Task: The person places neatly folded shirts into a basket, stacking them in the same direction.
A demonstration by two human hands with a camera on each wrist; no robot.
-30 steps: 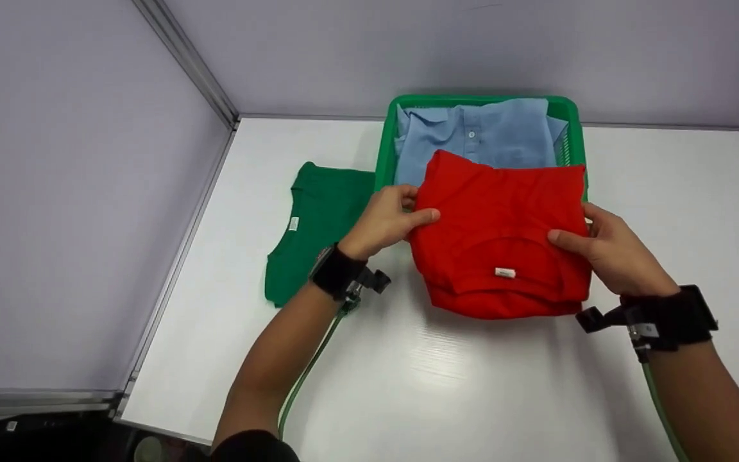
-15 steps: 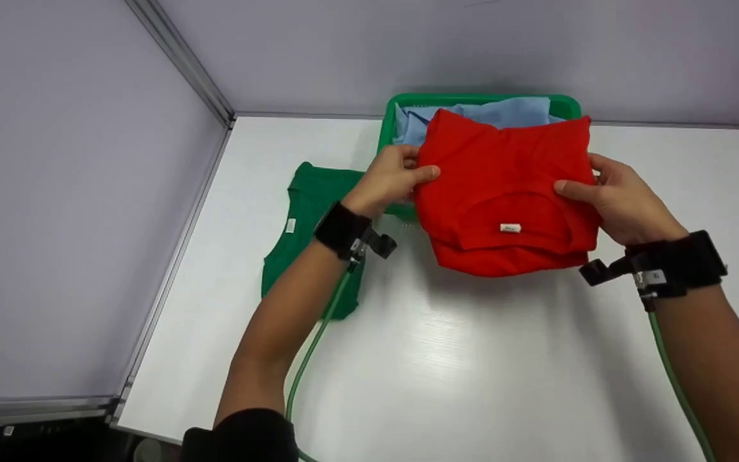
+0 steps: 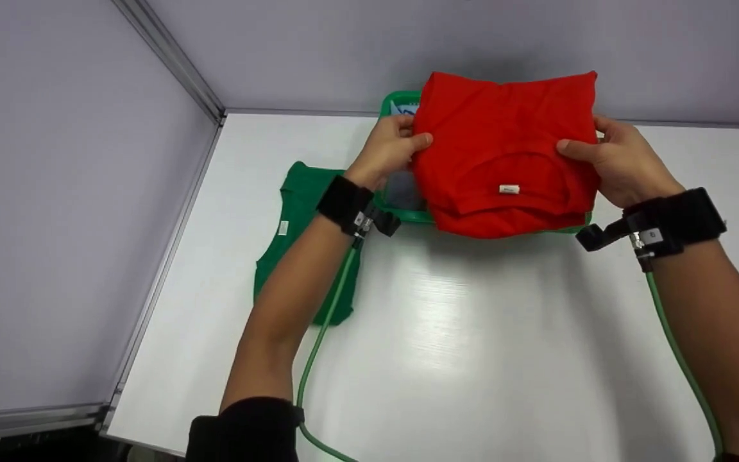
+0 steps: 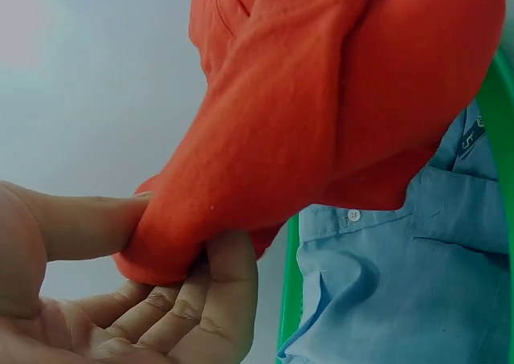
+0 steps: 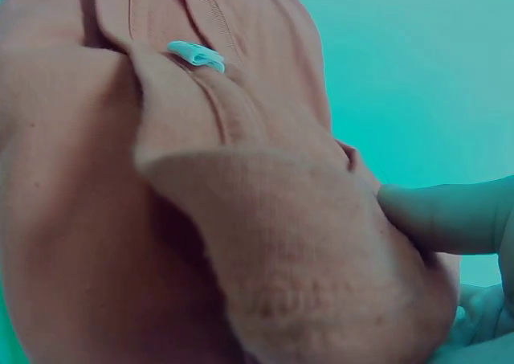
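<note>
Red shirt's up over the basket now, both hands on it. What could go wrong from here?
1. The folded red shirt is pinched only at its side edges by the left hand and right hand; its middle may sag and the fold come undone.
2. It hides most of the green basket, so it may land skewed on the blue shirt or catch the rim.

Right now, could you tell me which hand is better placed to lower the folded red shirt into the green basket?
Neither alone: left hand and right hand pinch opposite edges of the red shirt above the green basket.
</note>
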